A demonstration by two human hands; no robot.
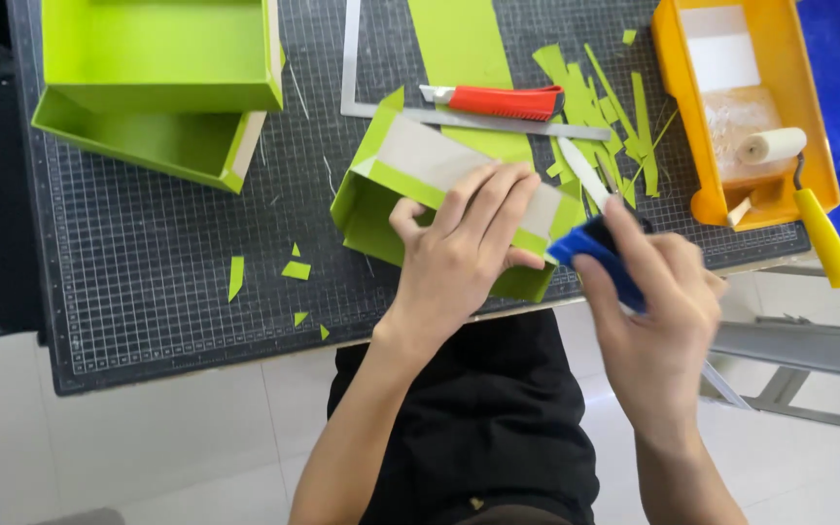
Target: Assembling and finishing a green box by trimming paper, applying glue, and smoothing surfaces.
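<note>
Pressing left hand (464, 243) on green box (381, 204), right hand (658, 311) holding blue scraper (600, 255)

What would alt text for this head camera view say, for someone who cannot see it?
A person's left hand presses on a green paper-covered box on a gridded cutting mat, while the right hand holds a blue scraper against its end. A red utility knife lies beyond it.

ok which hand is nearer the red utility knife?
Left. The left hand lies on the green box, just below the red utility knife. The right hand, gripping a blue scraper, is lower and off to the right.
</note>
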